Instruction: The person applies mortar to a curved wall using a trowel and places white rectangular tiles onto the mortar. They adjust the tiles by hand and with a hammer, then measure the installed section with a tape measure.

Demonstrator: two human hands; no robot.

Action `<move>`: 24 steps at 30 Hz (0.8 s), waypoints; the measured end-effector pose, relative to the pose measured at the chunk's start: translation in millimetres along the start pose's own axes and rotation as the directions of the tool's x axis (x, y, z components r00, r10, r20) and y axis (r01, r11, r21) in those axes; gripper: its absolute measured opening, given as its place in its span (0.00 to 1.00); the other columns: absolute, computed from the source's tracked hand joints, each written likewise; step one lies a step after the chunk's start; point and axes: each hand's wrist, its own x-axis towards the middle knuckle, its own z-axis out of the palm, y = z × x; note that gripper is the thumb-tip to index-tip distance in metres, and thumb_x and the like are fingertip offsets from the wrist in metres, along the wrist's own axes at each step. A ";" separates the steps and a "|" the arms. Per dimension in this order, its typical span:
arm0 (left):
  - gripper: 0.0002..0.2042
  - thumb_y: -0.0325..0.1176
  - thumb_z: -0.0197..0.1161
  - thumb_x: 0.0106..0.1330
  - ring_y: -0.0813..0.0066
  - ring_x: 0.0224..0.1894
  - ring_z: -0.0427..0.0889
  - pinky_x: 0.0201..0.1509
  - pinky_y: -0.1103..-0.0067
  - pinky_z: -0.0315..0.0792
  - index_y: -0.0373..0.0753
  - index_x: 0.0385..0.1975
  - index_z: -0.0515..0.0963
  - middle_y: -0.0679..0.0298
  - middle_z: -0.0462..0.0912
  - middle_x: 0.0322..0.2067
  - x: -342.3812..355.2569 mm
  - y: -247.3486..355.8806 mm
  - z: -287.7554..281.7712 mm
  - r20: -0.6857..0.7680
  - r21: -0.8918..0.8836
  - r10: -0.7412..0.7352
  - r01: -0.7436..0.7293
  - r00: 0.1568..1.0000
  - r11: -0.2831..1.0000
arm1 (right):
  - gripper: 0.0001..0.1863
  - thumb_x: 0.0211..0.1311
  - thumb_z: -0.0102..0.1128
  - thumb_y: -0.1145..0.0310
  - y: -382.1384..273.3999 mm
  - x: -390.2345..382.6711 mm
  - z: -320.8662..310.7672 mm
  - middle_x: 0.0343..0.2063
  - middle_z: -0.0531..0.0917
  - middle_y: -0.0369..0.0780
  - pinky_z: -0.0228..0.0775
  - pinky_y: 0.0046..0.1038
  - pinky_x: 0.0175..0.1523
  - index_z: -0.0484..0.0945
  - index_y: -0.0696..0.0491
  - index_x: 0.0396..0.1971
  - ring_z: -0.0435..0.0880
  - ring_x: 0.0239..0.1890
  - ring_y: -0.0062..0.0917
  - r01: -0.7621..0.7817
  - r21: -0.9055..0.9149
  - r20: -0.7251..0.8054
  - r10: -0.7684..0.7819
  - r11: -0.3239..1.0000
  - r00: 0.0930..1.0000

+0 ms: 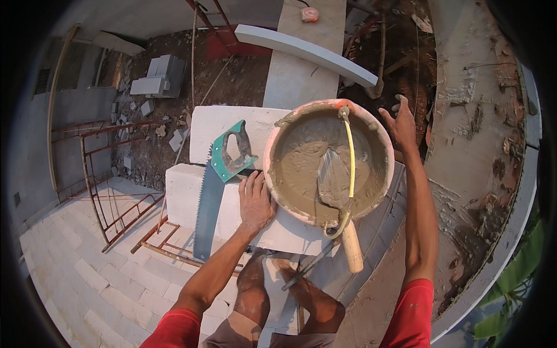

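A round bucket [268, 152] with a pinkish rim stands before me, part full of wet grey-brown mortar [296, 168]. In it rests a trowel [333, 180], its wooden handle leaning over the near rim, beside the bucket's yellow-sleeved handle [352, 156]. My left hand [257, 200] lies with fingers stretched out on the white block, close against the bucket's left side; whether it touches the bucket I cannot tell. My right hand [401, 123] is held apart from the right rim, fingers spread, holding nothing. A handsaw [209, 209] with a green handle lies left of my left hand.
White blocks [185, 180] carry the saw and bucket. A long white slab [307, 55] and an orange tape measure [310, 14] are farther off. Rusty scaffold frames [87, 168] stand at left, with stacked blocks [158, 75] beyond. A mortar-smeared ledge [464, 116] runs along the right.
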 end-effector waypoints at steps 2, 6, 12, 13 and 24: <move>0.29 0.37 0.63 0.60 0.51 0.70 0.61 0.74 0.53 0.48 0.29 0.60 0.71 0.51 0.70 0.62 -0.7 -1.0 1.0 -0.008 -0.009 0.017 -0.017 1.000 1.000 | 0.41 0.59 0.70 0.52 9.9 23.6 22.9 0.54 0.77 0.52 0.70 0.46 0.59 0.63 0.58 0.65 0.76 0.58 0.49 0.108 -0.057 -0.033 -0.110 0.992 0.993; 0.26 0.33 0.62 0.58 0.49 0.69 0.62 0.72 0.52 0.49 0.29 0.57 0.74 0.50 0.72 0.59 1.1 -1.1 2.2 -0.025 -0.029 0.023 -0.024 0.999 0.999 | 0.43 0.57 0.72 0.55 23.8 66.5 52.8 0.57 0.74 0.52 0.71 0.46 0.61 0.62 0.59 0.66 0.74 0.61 0.49 0.253 -0.171 -0.043 -0.264 0.952 0.964; 0.25 0.30 0.60 0.53 0.49 0.68 0.64 0.71 0.52 0.50 0.28 0.53 0.75 0.50 0.73 0.58 0.9 -4.2 -1.9 -0.021 -0.129 -0.001 -0.001 1.000 0.992 | 0.45 0.55 0.74 0.57 28.8 116.2 85.8 0.60 0.72 0.53 0.72 0.46 0.61 0.60 0.59 0.68 0.75 0.61 0.51 0.326 -0.209 0.038 -0.325 0.922 0.945; 0.24 0.30 0.60 0.53 0.49 0.68 0.64 0.70 0.52 0.50 0.28 0.53 0.76 0.50 0.74 0.57 0.8 -4.8 -2.4 -0.020 -0.152 -0.001 -0.002 1.000 0.988 | 0.46 0.54 0.74 0.57 30.7 123.7 89.4 0.61 0.72 0.53 0.72 0.46 0.61 0.60 0.59 0.68 0.75 0.61 0.52 0.318 -0.187 0.058 -0.313 0.929 0.948; 0.27 0.33 0.66 0.49 0.50 0.68 0.63 0.68 0.49 0.54 0.31 0.52 0.77 0.54 0.73 0.58 1.5 -6.0 -1.7 0.001 -0.197 -0.043 0.043 0.999 0.980 | 0.51 0.52 0.77 0.60 75.1 163.2 128.9 0.66 0.65 0.57 0.63 0.40 0.70 0.55 0.61 0.70 0.69 0.67 0.49 0.245 -0.067 0.080 -0.240 0.967 0.968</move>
